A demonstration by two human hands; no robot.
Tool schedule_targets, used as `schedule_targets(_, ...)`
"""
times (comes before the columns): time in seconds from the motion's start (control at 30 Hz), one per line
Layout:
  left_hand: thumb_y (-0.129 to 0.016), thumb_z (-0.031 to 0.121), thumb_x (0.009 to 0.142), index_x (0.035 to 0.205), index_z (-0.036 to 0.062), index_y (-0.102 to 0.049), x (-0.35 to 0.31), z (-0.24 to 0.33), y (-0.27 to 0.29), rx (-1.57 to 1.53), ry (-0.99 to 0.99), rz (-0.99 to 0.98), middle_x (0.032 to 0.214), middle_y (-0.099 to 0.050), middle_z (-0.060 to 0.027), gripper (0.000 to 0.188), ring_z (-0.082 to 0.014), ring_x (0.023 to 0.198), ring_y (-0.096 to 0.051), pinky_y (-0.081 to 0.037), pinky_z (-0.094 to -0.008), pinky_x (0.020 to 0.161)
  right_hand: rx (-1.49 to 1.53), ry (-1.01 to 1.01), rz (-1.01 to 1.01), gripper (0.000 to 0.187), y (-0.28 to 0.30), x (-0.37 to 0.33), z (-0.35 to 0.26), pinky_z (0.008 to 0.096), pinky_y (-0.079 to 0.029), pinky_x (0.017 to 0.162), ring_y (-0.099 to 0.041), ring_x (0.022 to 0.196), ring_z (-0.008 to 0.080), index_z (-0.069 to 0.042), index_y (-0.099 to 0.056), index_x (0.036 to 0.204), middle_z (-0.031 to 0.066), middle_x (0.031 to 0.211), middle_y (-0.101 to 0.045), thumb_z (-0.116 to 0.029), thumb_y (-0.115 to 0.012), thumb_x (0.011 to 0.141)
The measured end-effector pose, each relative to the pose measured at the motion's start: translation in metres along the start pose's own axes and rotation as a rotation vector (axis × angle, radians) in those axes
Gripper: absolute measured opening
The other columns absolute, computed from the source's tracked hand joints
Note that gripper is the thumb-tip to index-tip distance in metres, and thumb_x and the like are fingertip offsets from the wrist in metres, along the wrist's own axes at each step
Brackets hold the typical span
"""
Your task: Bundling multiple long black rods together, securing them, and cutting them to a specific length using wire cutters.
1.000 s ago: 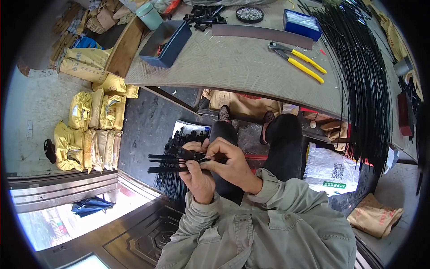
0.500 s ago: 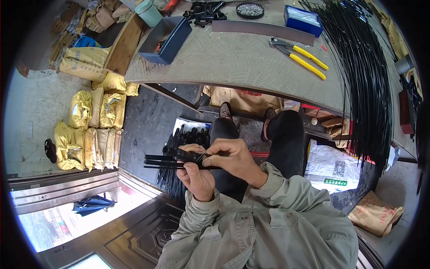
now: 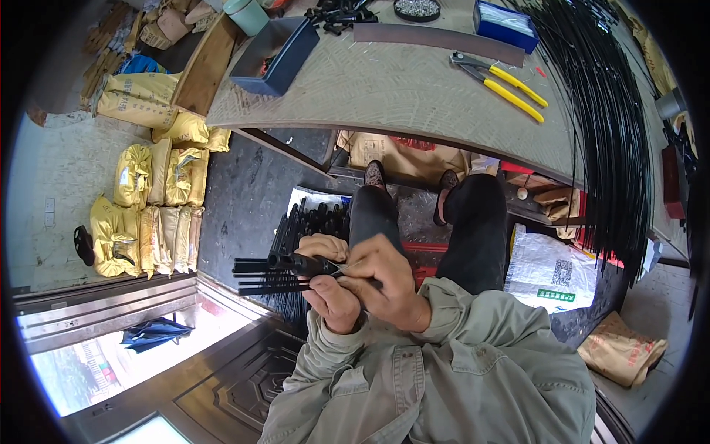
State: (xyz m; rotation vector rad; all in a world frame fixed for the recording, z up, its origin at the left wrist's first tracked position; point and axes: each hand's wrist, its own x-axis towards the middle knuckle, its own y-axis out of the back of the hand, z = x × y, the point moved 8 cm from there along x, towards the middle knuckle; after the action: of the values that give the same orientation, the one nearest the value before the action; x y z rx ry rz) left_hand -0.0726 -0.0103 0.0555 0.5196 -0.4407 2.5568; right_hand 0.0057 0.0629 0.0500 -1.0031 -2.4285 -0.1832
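Observation:
A black tube-shaped part (image 3: 294, 264) with an open round end is gripped in my left hand (image 3: 336, 305), thumb below and curled fingers above. Several thin black rods (image 3: 255, 284) lie along it and stick out to the left. Against the part's other end, my right hand (image 3: 383, 285) has thumb and fingers pinched together around a thin pale strand, perhaps wire. Its fingertips are partly blurred. Beneath both hands, a bundle of similar black rods (image 3: 294, 231) with thicker ends stands left of my knees.
Ahead, the worktable (image 3: 399, 103) carries yellow-handled cutters (image 3: 510, 92), a blue-grey bin (image 3: 274, 63), a dish of small metal pieces (image 3: 416, 9) and a blue box (image 3: 506, 28). Long black rods (image 3: 606, 133) overhang its right side. Yellow sacks (image 3: 168, 240) are stacked left.
My right hand has turned and shifted slightly, its knuckles now higher. The black part and rods have moved slightly left and fanned apart. The view has shifted a little.

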Motion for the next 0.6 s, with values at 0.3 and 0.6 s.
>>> schedule_targets(0.3,-0.038,0.053,0.090,0.084,0.0037,-0.039,-0.003,0.016,-0.011,0.057,-0.076,-0.052,0.080,-0.037,-0.0073,0.050,-0.0164,0.072,-0.040,-0.036,-0.0267,0.065,0.842,-0.546,-0.217,0.040,-0.020,-0.007,0.042,0.0238,-0.037,0.079,-0.043,0.092,0.0096,-0.006,-0.046,0.095,0.0059,0.104,-0.043,-0.012,-0.077,0.070)
schedule_targets(0.6,-0.041,0.054,0.088,0.086,0.0037,-0.042,0.003,0.014,-0.024,-0.038,-0.117,-0.165,0.079,-0.039,-0.0063,0.050,-0.0163,0.072,-0.041,-0.037,-0.0271,0.065,0.968,-0.598,-0.262,0.045,-0.017,-0.005,0.040,0.0243,-0.037,0.081,-0.043,0.092,0.0105,-0.007,-0.042,0.094,0.0066,0.108,-0.042,-0.015,-0.078,0.069)
